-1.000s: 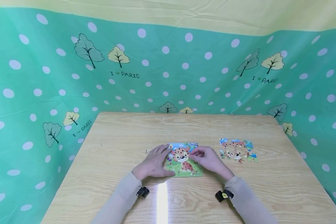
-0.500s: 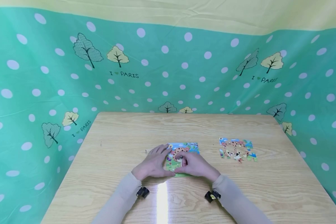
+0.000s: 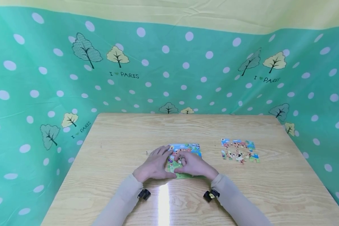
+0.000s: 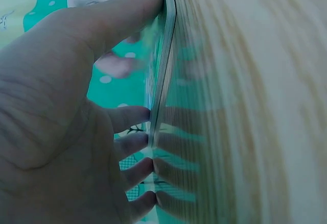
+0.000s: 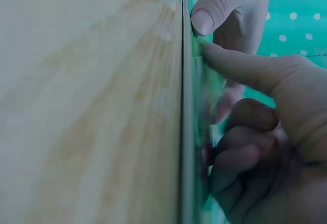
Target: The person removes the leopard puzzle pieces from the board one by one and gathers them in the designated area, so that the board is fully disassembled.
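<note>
A square leopard puzzle point(image 3: 197, 150) lies flat near the table's middle. My left hand point(image 3: 155, 164) rests along its left side, the thumb at the bottom edge and the other fingers spread near the upper left corner. My right hand point(image 3: 193, 164) is over the puzzle and covers much of the leopard. In the right wrist view, the right thumb point(image 5: 245, 68) reaches to the board's face near the left thumb point(image 5: 212, 15), while the other fingers point(image 5: 237, 163) are curled close to it. Whether a piece is between them cannot be seen. The left wrist view shows the board's thin edge point(image 4: 164, 66).
To the right, several loose puzzle pieces point(image 3: 238, 150) with leopard parts lie partly arranged on the wooden table point(image 3: 135, 128). A small dark bit point(image 3: 147, 153) is left of the left hand. A green dotted cloth point(image 3: 169, 84) hangs around the table's back and sides.
My right hand has moved left and slightly down, from the puzzle's right side to over its middle, covering most of the leopard. The left hand has stayed in place.
</note>
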A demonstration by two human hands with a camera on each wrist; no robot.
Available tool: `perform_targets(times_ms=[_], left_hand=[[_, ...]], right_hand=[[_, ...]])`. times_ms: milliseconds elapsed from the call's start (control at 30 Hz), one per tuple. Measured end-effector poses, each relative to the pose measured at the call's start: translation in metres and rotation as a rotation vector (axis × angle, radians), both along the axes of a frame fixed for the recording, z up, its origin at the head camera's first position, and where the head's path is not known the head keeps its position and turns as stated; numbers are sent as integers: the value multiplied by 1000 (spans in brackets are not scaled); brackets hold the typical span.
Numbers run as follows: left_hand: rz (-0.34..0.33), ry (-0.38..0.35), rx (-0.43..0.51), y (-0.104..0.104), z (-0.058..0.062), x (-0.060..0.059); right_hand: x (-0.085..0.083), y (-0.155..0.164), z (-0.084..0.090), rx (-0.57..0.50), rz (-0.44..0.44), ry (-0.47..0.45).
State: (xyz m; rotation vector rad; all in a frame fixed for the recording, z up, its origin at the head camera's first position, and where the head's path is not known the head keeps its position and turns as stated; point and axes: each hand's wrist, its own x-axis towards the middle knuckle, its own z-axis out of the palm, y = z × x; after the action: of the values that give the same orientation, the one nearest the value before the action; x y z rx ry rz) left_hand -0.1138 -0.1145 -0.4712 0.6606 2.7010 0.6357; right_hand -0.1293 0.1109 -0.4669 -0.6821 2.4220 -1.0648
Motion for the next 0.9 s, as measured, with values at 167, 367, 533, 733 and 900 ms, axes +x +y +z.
perform_targets(times_ms=[167,367,533,733,900], left_hand=[[1,-4,3,1,1,1],[4,-7,8,1,1,0],[6,-12,10,0,1,1],[12,-8,0,1,2,2],[7,-6,4,0,2,2]], right_hand=[[0,3,-3,-138,-43,-6],[1,7,-6,-168,-1,-31],[1,8,-8,-167,-6,-43],[3,11,-5,-214,-49,-97],[4,16,-3,-253,-100,-160]])
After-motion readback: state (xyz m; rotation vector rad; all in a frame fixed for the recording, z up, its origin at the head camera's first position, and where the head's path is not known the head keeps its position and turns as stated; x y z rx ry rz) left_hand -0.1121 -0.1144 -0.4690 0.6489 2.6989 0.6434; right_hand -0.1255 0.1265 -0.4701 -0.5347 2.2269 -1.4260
